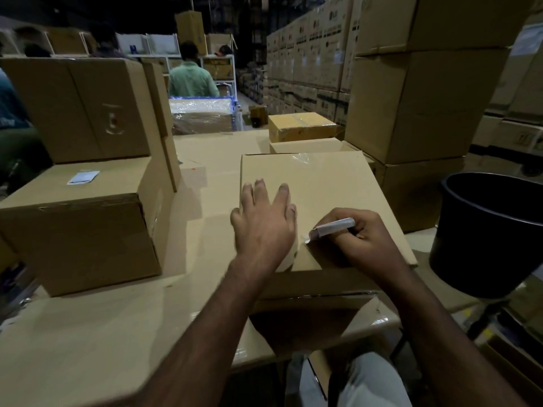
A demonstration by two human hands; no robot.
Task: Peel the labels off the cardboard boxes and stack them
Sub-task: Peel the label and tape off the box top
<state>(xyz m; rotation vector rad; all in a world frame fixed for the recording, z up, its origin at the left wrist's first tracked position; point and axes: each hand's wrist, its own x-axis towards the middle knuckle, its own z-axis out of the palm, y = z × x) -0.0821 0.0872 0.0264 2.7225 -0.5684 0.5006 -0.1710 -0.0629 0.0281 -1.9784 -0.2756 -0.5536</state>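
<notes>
Label (333, 227) pinched above box (338, 183), bucket (482, 230) beside

matt cardboard box (323, 183), glossy tape strip (301, 158), seemingly plastic bucket (484, 239)

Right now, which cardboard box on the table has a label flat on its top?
The box at the left, under a bigger box: a white label lies on its top.

A box (323, 195) sits on the bench (117, 333), stacked boxes (88, 171) to its left, a bucket (493, 236) to its right.
</notes>
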